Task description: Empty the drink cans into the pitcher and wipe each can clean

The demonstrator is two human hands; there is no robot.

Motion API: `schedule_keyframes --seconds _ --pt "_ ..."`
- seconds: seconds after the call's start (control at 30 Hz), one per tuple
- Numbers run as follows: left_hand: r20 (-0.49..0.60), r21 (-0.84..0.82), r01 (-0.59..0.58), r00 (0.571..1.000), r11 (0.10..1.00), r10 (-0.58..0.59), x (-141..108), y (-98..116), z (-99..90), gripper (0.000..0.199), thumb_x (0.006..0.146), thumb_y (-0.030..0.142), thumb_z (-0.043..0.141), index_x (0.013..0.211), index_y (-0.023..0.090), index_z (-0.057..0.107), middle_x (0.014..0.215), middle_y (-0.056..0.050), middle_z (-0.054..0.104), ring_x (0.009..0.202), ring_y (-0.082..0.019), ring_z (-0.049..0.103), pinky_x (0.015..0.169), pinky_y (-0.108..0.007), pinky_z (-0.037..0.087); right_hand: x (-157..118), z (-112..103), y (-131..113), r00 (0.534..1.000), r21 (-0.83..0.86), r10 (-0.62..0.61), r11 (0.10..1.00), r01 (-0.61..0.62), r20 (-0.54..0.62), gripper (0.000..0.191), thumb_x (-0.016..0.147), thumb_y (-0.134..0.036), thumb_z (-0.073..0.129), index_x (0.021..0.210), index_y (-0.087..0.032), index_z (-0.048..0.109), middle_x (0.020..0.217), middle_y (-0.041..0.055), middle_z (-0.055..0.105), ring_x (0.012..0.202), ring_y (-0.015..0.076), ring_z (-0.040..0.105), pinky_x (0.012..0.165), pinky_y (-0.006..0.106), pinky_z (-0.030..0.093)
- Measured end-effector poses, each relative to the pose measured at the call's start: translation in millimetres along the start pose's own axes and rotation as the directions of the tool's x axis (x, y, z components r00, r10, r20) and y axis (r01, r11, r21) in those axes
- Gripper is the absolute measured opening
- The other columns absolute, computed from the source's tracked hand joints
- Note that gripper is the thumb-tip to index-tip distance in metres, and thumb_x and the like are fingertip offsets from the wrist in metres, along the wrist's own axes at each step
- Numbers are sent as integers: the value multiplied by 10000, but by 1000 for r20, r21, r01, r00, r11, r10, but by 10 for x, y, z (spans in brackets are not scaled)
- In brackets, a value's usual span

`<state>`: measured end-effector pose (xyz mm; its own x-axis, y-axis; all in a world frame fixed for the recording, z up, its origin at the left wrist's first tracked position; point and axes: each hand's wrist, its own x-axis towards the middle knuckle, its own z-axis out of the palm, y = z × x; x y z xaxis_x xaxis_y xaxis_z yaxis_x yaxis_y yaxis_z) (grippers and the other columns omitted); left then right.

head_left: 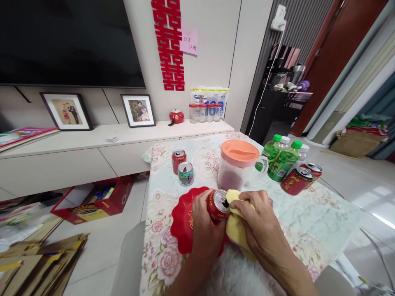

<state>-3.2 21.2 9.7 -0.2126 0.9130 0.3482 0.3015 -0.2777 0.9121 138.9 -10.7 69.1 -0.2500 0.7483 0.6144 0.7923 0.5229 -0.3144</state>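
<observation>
My left hand (pixel 205 224) is wrapped round a red drink can (pixel 217 204), its opened top tilted toward my right. My right hand (pixel 257 218) pinches a yellow cloth (pixel 237 228) and presses a corner of it at the can's opening. Below both hands lies a red scalloped plate (pixel 182 220), partly covered by my left hand and the can. Just behind the can stands a clear pitcher (pixel 234 174) with an orange lid and dark contents.
Another red can (pixel 178 158) and a small green can (pixel 185 174) stand at the left. Green bottles (pixel 285 160) and dark red cans (pixel 296 180) stand at the right. A flowered tablecloth (pixel 166 259) covers the table. A red box (pixel 92 201) lies on the floor.
</observation>
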Motion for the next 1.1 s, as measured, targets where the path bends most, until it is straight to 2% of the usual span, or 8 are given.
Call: schedule_keyframes --seconds 0.23,0.4,0.6,0.7,0.8,0.93,1.03,1.1 --pt "-12 134 -35 999 990 37 15 -7 -25 570 710 193 710 1261 239 569 1251 -101 667 1189 -310 621 1041 -466 477 -29 -129 -182 991 67 -32 997 23 128 244 964 -64 430 1022 -240 588 1015 66 609 897 237 490 765 422 427" --pt "-53 162 -63 996 985 72 17 -42 -33 603 678 187 742 1255 249 576 1237 -87 673 1167 -317 619 1040 -480 473 -30 -69 -144 997 -13 -20 1000 21 71 284 994 -68 423 1064 -248 631 1007 72 611 885 239 472 746 413 412" --pt "-58 4 -20 998 1000 20 10 42 -5 588 688 261 804 1226 247 567 1229 -81 685 1162 -288 649 1031 -451 512 -21 1 92 1000 -123 0 992 -4 -31 309 951 -38 463 1072 -223 679 1048 97 611 933 255 481 766 413 432" --pt "-22 -101 99 995 990 -102 24 63 16 611 663 200 783 1221 250 537 1215 -75 695 1128 -269 684 980 -416 555 -18 -15 176 993 -27 51 998 -54 -111 387 928 -33 454 1143 -255 687 1060 83 618 964 252 516 797 417 465" --pt "57 -197 218 976 956 -211 40 54 20 636 671 190 782 1236 261 498 1213 -77 705 1098 -263 711 924 -395 587 -12 -51 188 977 174 141 978 -113 -158 359 957 -97 487 1162 -298 702 1079 64 631 1016 236 579 838 388 507" --pt "155 -318 303 951 898 -266 40 63 -2 652 693 226 803 1254 278 475 1231 -85 718 1110 -272 724 927 -406 595 -3 -18 135 973 425 217 890 -164 -79 255 978 -242 574 1179 -309 716 1189 72 653 1122 239 640 926 373 544" --pt "186 -369 325 944 871 -273 31 83 -16 668 679 226 822 1251 286 482 1245 -91 724 1112 -280 730 924 -408 599 -2 103 120 982 447 186 880 -157 -21 326 985 -332 599 1298 -306 686 1342 96 619 1271 255 597 1029 395 518" --pt "205 -385 319 944 866 -257 23 88 -16 652 689 230 816 1248 286 485 1249 -90 728 1118 -278 730 930 -404 602 0 189 146 981 433 192 887 -160 -30 345 996 -346 583 1323 -300 682 1376 98 610 1302 246 585 1054 385 506"
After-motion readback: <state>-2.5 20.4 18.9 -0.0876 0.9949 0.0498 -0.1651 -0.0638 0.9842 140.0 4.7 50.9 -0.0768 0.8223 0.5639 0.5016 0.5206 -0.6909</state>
